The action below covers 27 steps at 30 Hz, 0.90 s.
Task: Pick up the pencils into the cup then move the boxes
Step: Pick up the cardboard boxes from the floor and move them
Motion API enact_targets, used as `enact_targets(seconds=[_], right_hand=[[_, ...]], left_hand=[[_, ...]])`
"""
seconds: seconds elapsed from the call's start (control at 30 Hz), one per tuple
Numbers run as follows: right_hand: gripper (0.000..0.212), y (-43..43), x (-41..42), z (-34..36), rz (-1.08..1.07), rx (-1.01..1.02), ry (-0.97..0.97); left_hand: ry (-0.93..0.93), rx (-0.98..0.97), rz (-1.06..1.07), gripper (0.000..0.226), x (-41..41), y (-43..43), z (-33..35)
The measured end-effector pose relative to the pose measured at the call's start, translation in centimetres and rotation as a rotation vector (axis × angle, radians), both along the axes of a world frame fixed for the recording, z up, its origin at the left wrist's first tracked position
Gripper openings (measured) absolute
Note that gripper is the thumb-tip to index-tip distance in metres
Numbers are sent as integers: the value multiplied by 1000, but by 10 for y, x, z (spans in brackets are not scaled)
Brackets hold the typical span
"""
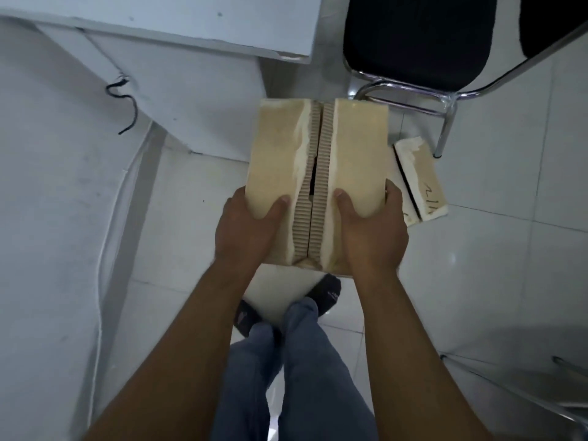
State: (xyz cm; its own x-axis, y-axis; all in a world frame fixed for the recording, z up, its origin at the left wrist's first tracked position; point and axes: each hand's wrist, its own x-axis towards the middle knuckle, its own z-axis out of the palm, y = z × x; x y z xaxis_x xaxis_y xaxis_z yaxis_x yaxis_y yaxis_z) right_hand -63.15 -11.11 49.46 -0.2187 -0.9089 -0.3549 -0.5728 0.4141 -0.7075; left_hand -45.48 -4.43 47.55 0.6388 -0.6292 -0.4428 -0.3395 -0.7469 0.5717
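Observation:
A tan cardboard box (356,144) with torn top flaps and exposed corrugation along the middle seam is held above the tiled floor. My left hand (246,230) grips its near left side, thumb on top. On the near right side sits my right hand (372,230), its fingers wrapped round the edge. A second, smaller cardboard box (423,179) with handwriting on it lies on the floor just right of the held box. No pencils or cup are in view.
A white desk (178,27) with a dangling black cable (124,100) stands at the upper left. A black chair with chrome legs (416,39) is at the upper right, another chrome frame (547,386) at the lower right. My legs and dark shoes (327,294) are below the box.

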Motion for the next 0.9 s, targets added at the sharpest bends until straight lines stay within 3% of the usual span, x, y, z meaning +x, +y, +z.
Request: enact_targets(seconds=[0.37,0.5,0.9], right_hand=[[73,112,72,114,280,-93,12],[69,168,103,147,398,-115,-9],[70,399,213,235,934,-103,-158]], left_hand=[[18,-82,254,77,56,155,111],[53,-147,337,66,85,226,150],[-135,-111,719,79,116,529,256]])
